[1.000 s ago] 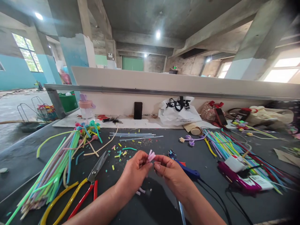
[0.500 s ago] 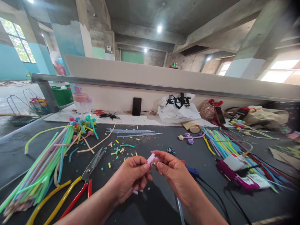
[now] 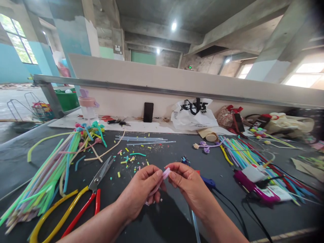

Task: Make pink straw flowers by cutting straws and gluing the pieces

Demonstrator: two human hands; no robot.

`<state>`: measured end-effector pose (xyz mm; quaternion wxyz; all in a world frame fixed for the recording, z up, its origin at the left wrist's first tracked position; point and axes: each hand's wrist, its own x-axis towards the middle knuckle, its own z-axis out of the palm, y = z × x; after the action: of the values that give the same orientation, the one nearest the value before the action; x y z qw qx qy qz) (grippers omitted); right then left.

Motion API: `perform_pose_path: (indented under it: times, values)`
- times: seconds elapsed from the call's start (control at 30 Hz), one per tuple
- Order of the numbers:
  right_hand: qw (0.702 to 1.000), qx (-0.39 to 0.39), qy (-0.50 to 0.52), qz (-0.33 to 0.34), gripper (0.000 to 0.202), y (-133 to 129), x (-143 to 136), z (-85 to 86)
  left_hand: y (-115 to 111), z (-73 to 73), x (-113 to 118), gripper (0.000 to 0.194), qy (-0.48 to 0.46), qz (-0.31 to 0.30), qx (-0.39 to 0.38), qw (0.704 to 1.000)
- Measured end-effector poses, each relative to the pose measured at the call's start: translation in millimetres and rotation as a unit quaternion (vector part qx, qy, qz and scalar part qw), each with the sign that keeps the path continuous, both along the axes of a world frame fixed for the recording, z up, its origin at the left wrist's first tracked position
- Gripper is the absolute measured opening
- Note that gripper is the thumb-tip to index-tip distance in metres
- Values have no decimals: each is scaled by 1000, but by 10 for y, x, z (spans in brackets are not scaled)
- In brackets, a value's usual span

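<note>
My left hand point(image 3: 143, 190) and my right hand point(image 3: 188, 185) meet over the dark table point(image 3: 164, 222), fingertips together. Both pinch a few short pink tube pieces point(image 3: 165, 174) between thumbs and forefingers. One pink piece runs down past my left fingers. Red-handled scissors point(image 3: 92, 192) lie open just left of my left hand. A blue glue gun point(image 3: 209, 183) lies right behind my right hand, its black cord trailing right.
A long bundle of coloured tubes point(image 3: 48, 175) lies at the left, another bundle point(image 3: 243, 155) at the right with a purple glue gun point(image 3: 249, 185). Small cut bits point(image 3: 128, 160) litter the middle. A phone point(image 3: 148, 112), white bag point(image 3: 193, 114) and pink cup point(image 3: 87, 106) stand by the back wall.
The pink pieces were held fanned upward; now both hands have lowered slightly and the pieces lie pressed together between the fingertips. The view has shifted a little.
</note>
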<state>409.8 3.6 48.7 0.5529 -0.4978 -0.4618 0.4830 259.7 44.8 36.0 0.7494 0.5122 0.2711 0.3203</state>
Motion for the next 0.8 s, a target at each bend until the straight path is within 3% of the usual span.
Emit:
perform_pose_path:
  times: [0.53, 0.8]
  values:
    - [998, -2, -54, -24, 19, 18, -23, -22, -6, 13, 1, 26, 57, -6, -3, 998]
    - [998, -5, -56, -28, 18, 14, -13, -7, -12, 6, -8, 24, 28, 1, -9, 1000]
